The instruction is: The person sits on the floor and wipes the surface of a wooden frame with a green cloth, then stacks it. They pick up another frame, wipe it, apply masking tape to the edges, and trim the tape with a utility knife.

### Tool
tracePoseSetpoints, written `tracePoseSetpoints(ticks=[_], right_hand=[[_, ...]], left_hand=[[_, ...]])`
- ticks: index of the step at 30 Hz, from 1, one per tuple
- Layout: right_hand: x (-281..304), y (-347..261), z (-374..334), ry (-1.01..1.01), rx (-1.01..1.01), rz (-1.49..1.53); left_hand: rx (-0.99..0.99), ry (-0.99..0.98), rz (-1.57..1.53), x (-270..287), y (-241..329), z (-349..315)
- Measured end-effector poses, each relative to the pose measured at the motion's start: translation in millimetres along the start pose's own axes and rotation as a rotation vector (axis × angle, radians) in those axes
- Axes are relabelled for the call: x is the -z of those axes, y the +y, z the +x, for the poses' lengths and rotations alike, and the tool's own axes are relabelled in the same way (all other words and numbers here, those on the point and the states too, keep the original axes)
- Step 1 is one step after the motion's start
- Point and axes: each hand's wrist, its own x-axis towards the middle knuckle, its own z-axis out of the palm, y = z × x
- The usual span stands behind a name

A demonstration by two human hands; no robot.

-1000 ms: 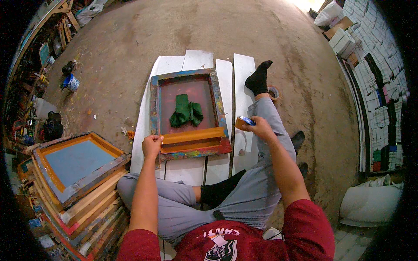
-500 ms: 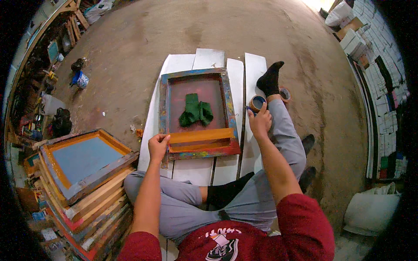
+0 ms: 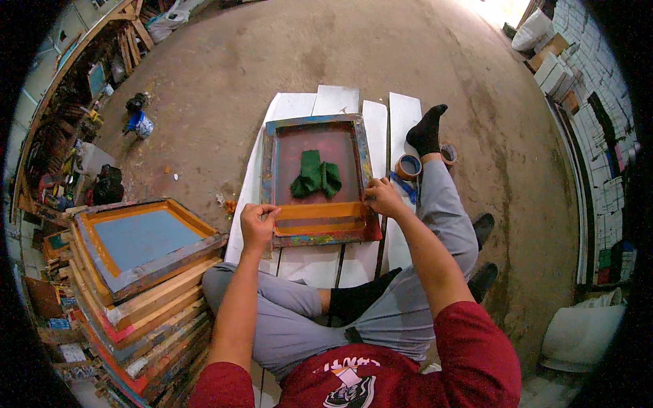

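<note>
Stretching straight, orange-brown tape

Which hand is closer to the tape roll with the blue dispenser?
The right hand: it is just left of and below the tape roll in the picture. The left hand is farther, by the brown strip's left end.

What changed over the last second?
The right hand let go of the tape roll with its blue dispenser, leaving it on the white boards, and moved left to the right end of the brown tape strip.

Unchanged: left hand pinching the strip's left end; green cloth on the screen.
</note>
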Motion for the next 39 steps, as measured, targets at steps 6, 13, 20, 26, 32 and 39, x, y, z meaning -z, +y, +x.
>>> tracePoseSetpoints(ticks=[6, 13, 20, 26, 32, 39], right_hand=[[55.2, -42.3, -29.3, 0.094, -0.049, 0.615], [105.2, -71.8, -53.3, 0.088, -0.132, 0.820], [108.3, -75.6, -65.1, 0.127, -0.209, 0.811], [88.5, -70.9, -76.5, 0.229, -0.139, 1.062], [85.3, -95.5, -86.0, 0.389, -0.224, 1.223], [75.4, -92.3, -87.4, 0.414, -0.471, 1.114]], left_hand=[[-0.104, 0.072, -0.117, 38.3, 15.4, 11.3], [-0.044, 0.056, -0.234, 78.8, 38.5, 27.3], [-0.148, 0.081, -0.241, 105.9, 64.0, 26.9], [-0.086, 0.103, -0.274, 102.8, 58.1, 16.9], [0.019, 0.061, -0.365, 86.7, 35.7, 7.7], [0.117, -0.047, -0.332, 66.1, 33.2, -0.3]])
